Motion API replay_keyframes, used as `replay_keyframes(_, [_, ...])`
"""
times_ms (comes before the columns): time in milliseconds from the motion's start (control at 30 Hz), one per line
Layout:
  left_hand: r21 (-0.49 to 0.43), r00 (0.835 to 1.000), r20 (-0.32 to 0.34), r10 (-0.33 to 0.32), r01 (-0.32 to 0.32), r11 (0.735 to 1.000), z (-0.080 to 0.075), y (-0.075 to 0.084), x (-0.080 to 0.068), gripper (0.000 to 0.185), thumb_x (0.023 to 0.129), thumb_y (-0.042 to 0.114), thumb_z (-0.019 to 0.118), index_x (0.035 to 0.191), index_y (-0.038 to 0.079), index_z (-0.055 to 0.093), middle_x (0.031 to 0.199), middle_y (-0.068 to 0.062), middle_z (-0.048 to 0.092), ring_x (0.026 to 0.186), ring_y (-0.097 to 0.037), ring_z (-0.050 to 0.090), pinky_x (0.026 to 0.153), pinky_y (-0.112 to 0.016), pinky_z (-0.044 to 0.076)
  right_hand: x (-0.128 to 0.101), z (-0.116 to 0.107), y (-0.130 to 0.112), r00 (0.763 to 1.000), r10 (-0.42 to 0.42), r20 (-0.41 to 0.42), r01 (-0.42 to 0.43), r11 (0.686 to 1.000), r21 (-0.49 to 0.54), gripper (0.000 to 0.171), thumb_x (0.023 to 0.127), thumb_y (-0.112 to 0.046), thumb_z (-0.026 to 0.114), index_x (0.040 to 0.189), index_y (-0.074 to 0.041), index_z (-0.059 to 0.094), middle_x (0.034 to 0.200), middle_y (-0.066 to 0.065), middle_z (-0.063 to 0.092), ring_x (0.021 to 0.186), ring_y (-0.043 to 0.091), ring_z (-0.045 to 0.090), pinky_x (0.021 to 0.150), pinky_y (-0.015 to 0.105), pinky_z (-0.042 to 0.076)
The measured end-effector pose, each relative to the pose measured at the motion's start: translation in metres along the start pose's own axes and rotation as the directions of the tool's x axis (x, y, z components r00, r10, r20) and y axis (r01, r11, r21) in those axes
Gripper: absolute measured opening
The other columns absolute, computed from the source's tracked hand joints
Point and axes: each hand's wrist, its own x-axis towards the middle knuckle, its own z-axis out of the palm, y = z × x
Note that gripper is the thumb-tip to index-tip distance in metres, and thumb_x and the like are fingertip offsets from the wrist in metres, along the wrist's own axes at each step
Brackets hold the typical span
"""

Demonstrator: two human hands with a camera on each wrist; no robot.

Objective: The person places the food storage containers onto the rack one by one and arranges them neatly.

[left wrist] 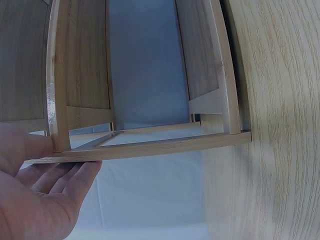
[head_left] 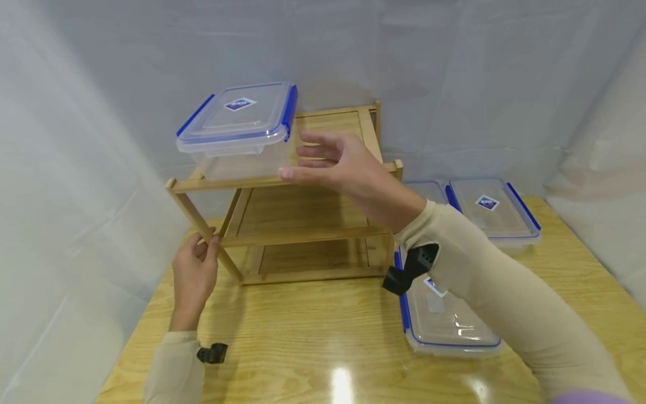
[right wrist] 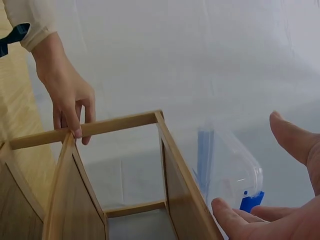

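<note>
A three-tier wooden shelf rack (head_left: 303,235) stands on the table. On its top tier, toward the left, sits a clear plastic food container (head_left: 237,120) with blue clips and a diamond label on the lid. My left hand (head_left: 195,275) pinches the rack's front left post near the middle tier; in the left wrist view the thumb and fingers (left wrist: 82,180) lie on either side of that wooden post (left wrist: 165,146). Beside the container's right side is my right hand (head_left: 343,165), its fingers spread and extended. Whether a fingertip touches the container I cannot tell.
More clear containers with blue clips are on the table right of the rack: one at the front (head_left: 454,325), partly behind my right forearm, one farther back (head_left: 494,210), and another partly hidden (head_left: 426,191). A pale sheet (head_left: 454,84) hangs behind and around the table.
</note>
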Motion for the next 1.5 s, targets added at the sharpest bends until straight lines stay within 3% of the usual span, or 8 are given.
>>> replay_keyframes(267, [0.000, 1.000, 0.013, -0.001, 0.001, 1.000, 0.000, 0.000, 0.000, 0.037, 0.099, 0.028, 0.050, 0.129, 0.006, 0.057, 0.112, -0.017, 0.066, 0.101, -0.029, 0.065, 0.085, -0.041, 0.054, -0.034, -0.004, 0.006, 0.998, -0.021, 0.055, 0.019, 0.999, 0.028, 0.069, 0.079, -0.019, 0.079, 0.139, -0.017, 0.045, 0.136, 0.002, 0.051, 0.121, 0.017, 0.052, 0.102, 0.035, 0.043])
replay_keyframes(400, [-0.003, 1.000, 0.023, 0.002, -0.002, 1.000, 0.000, 0.000, 0.000, 0.038, 0.100, 0.027, 0.048, 0.130, 0.005, 0.055, 0.115, -0.017, 0.065, 0.101, -0.030, 0.065, 0.085, -0.041, 0.054, -0.054, -0.008, 0.012, 0.996, -0.039, 0.078, 0.040, 0.999, -0.005, 0.070, 0.078, -0.016, 0.079, 0.139, -0.015, 0.045, 0.136, 0.000, 0.051, 0.122, 0.017, 0.050, 0.101, 0.034, 0.045])
replay_keyframes(567, [-0.006, 0.999, 0.033, 0.002, -0.002, 1.000, 0.000, -0.001, 0.000, 0.039, 0.100, 0.028, 0.048, 0.130, 0.005, 0.055, 0.116, -0.017, 0.064, 0.103, -0.031, 0.064, 0.085, -0.043, 0.054, -0.078, -0.016, 0.024, 0.996, 0.001, 0.084, 0.004, 0.999, -0.054, 0.071, 0.076, -0.018, 0.081, 0.138, -0.018, 0.047, 0.136, -0.005, 0.049, 0.123, 0.016, 0.050, 0.100, 0.034, 0.046])
replay_keyframes(800, [-0.007, 0.999, 0.036, 0.016, -0.015, 1.000, -0.001, -0.001, -0.001, 0.039, 0.100, 0.027, 0.048, 0.131, 0.005, 0.054, 0.116, -0.018, 0.064, 0.103, -0.032, 0.064, 0.085, -0.044, 0.054, -0.105, -0.040, 0.050, 0.996, -0.026, 0.090, 0.041, 0.984, -0.173, 0.068, 0.077, -0.015, 0.080, 0.137, -0.016, 0.048, 0.137, -0.002, 0.050, 0.123, 0.019, 0.050, 0.098, 0.035, 0.048])
replay_keyframes(933, [-0.004, 0.999, 0.035, 0.013, -0.013, 1.000, -0.001, -0.001, 0.000, 0.038, 0.100, 0.027, 0.048, 0.131, 0.005, 0.054, 0.116, -0.018, 0.064, 0.102, -0.032, 0.064, 0.085, -0.044, 0.054, -0.123, -0.058, 0.062, 0.996, 0.029, 0.088, -0.010, 0.978, -0.208, 0.064, 0.079, -0.016, 0.078, 0.136, -0.021, 0.049, 0.137, -0.003, 0.049, 0.123, 0.019, 0.048, 0.097, 0.036, 0.048])
replay_keyframes(1033, [-0.005, 0.999, 0.036, 0.009, -0.009, 1.000, -0.001, -0.001, 0.000, 0.038, 0.100, 0.026, 0.047, 0.131, 0.005, 0.054, 0.116, -0.018, 0.064, 0.103, -0.032, 0.064, 0.085, -0.043, 0.054, -0.136, -0.070, 0.070, 0.994, 0.080, 0.068, -0.061, 0.968, -0.244, 0.060, 0.081, -0.018, 0.076, 0.135, -0.025, 0.049, 0.136, -0.003, 0.049, 0.122, 0.018, 0.050, 0.096, 0.035, 0.048])
replay_keyframes(1500, [-0.013, 0.999, 0.039, 0.015, -0.015, 1.000, -0.001, -0.001, -0.002, 0.040, 0.100, 0.029, 0.048, 0.131, 0.005, 0.054, 0.116, -0.017, 0.064, 0.104, -0.032, 0.063, 0.086, -0.047, 0.053, -0.176, -0.125, 0.105, 0.982, 0.160, -0.101, -0.187, 0.908, -0.375, 0.055, 0.086, -0.021, 0.071, 0.137, -0.024, 0.048, 0.139, -0.001, 0.045, 0.120, 0.018, 0.049, 0.087, 0.029, 0.053])
